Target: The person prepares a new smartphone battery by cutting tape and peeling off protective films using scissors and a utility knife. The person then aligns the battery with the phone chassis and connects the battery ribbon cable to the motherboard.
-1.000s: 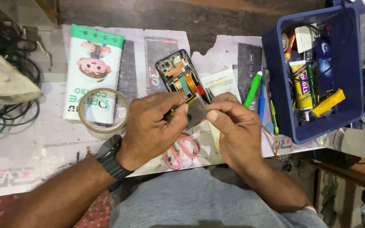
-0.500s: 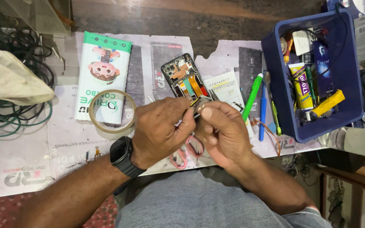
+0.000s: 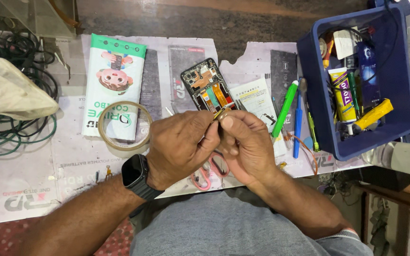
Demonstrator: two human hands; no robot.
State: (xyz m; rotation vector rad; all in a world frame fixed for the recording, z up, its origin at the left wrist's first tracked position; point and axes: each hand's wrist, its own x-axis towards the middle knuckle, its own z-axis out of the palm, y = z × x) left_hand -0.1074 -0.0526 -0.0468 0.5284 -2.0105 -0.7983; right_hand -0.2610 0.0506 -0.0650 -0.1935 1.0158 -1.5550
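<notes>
My left hand, with a black watch on its wrist, and my right hand meet fingertip to fingertip just in front of an opened phone. Together they pinch a small amber strip, mostly hidden by the fingers. The phone lies on the paper-covered table with its back off, so its orange and green flex cables show. Pink-handled scissors lie under my hands.
A roll of clear tape and a green-and-white package lie to the left, beyond them a beige cloth and tangled cables. To the right are a green pen, a blue tool and a blue bin of tubes and tools.
My hands have drawn closer together, and their fingers now cover the small grey piece that showed between them a second ago. The phone has not moved.
</notes>
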